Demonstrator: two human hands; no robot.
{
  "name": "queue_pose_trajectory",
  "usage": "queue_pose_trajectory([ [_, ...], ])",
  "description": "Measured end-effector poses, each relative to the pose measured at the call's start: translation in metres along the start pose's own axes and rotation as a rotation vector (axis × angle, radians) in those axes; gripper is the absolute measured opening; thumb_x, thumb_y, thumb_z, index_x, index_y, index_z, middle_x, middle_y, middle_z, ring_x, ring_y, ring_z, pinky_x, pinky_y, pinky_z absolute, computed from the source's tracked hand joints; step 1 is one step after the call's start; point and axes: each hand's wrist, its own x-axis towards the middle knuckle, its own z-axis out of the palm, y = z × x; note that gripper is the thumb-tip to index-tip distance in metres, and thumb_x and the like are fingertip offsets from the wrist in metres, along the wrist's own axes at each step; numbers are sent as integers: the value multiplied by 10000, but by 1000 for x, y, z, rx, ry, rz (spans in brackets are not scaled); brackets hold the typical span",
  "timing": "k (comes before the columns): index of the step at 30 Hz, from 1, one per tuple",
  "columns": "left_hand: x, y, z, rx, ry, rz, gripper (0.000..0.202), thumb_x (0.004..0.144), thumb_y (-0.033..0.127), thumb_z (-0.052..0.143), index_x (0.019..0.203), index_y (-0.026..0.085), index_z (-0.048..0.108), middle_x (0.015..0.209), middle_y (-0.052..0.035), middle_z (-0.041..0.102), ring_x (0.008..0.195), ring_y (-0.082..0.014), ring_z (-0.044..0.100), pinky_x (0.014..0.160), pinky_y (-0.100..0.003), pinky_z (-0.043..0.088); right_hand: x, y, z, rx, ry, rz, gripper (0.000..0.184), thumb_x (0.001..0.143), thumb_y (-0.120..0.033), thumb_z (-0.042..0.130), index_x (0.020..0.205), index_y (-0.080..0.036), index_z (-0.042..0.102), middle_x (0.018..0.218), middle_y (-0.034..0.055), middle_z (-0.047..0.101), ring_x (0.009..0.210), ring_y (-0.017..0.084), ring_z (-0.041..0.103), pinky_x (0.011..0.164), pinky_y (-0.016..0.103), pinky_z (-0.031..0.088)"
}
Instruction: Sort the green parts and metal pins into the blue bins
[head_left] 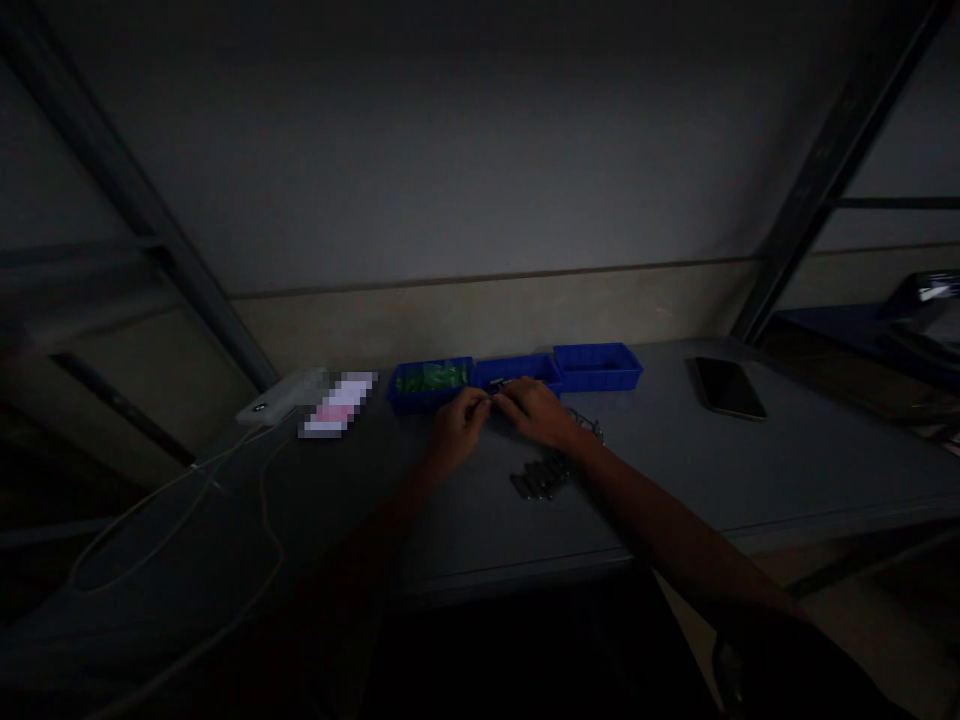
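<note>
My left hand [457,422] and my right hand [537,410] meet in front of the blue bins, fingers pinched together. Whatever small piece sits between the fingertips is too dark and tiny to name. Right behind them stands the middle blue bin [523,367], with some metal parts showing inside it. On its left, another blue bin [427,403] holds green plastic-looking packets [433,376]. Under my right forearm lie several small metal cylinder-shaped parts [538,478] on the grey table, and more shiny metal pieces [587,425] lie just beyond the wrist.
A third blue bin [598,366] stands to the right, with a dark phone [727,387] farther along. At left are a lit, blurred-out screen [339,405] and a white box [281,397] with cables trailing over the table [442,535]. Metal posts rise on both sides.
</note>
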Motion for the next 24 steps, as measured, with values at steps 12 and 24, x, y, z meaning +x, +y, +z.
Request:
queue_pose_trajectory([
  [12, 0, 1, -1, 86, -78, -36, 310, 882, 328, 319, 761, 175, 560, 632, -2, 595, 616, -129, 565, 617, -234, 411, 1, 2, -9, -68, 0, -16, 248, 905, -304, 392, 902, -156, 590, 876, 75, 612, 846, 171, 516, 774, 282, 365],
  [24, -10, 16, 27, 283, -361, 344, 254, 840, 229, 473, 1079, 200, 555, 1090, -48, 599, 1041, -185, 512, 950, -338, 383, -2, 38, -23, -324, 202, 460, 350, 907, -402, 335, 1025, -197, 593, 1064, 114, 549, 1010, 255, 437, 802, 372, 352],
])
